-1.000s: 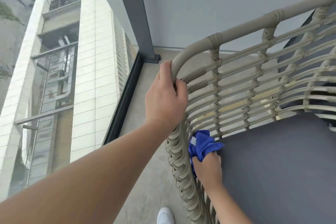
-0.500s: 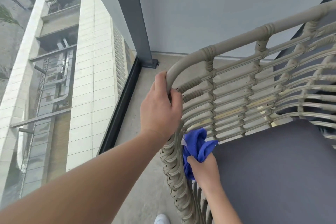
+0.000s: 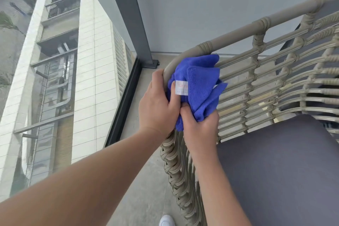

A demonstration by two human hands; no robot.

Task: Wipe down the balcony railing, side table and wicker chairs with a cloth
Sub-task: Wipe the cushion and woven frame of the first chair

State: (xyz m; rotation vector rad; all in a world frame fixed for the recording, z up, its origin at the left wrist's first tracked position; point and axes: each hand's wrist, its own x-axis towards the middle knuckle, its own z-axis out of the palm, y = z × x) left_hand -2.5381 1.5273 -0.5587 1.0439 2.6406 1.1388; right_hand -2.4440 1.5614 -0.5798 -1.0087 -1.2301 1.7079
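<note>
- Since half a second ago the cloth (image 3: 199, 86) has come up from low by the seat corner to the curved top corner of the chair (image 3: 256, 86), and my right hand (image 3: 200, 126) has risen with it until it meets my left hand (image 3: 158, 104).
- Bunched and crumpled, the blue cloth has its long axis running roughly up and down the frame: its upper edge is tucked under the top rail and its lower end hangs below my left palm. A small white label on it faces me.
- I see my left hand wrapped around the bend of the rail, with its thumb pressed onto the cloth beside the label; its other fingers curl behind the rail out of sight.
- My right hand grips the lower folds from below, its fingers closed into the fabric.
- The chair's top rail slants up to the right and is cut off by the frame edge.
- The dark cushion (image 3: 278, 167) is also cropped at right and bottom.
- Print on the label is too blurred to read.
- The cloth hides the rail's corner weave.
- A white shoe (image 3: 166, 221) shows only partly at the bottom edge, on the floor (image 3: 141, 180).
- Earlier my left hand held bare rail; now cloth lies under its thumb.
</note>
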